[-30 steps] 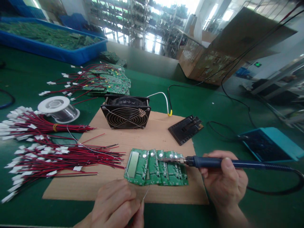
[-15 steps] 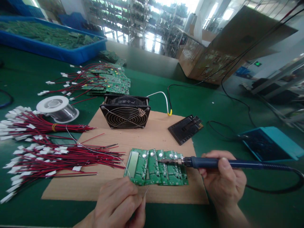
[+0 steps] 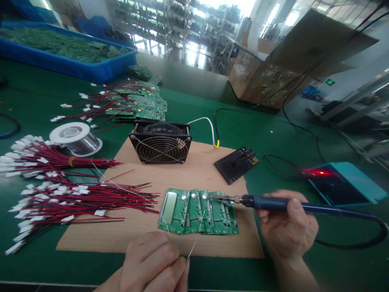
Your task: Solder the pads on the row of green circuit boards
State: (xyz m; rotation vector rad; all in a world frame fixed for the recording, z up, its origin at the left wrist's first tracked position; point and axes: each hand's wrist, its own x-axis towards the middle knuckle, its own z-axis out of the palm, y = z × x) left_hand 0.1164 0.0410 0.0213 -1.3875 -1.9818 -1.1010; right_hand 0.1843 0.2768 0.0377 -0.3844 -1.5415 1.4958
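Several green circuit boards (image 3: pixel 193 211) overlap in a row on a cardboard sheet (image 3: pixel 100 239), fanned, it seems, so that a strip of each lies exposed; the cardboard probably shields the table (image 3: pixel 194 111) from heat. The left hand (image 3: pixel 156 261), just below them, pinches solder wire (image 3: pixel 191 248) between thumb and finger, leaving a short end free, likely for fine aim. The right hand (image 3: pixel 288 227) is closed around the soldering iron (image 3: pixel 270 202) like a pen, well behind its metal tip, presumably away from the heat. That tip is over the boards; whether it touches, I cannot tell. Beyond, a fan (image 3: pixel 162 148) stands facing the boards, perhaps for fumes. A spool (image 3: pixel 79 140) stands left, its wire leading to the left hand.
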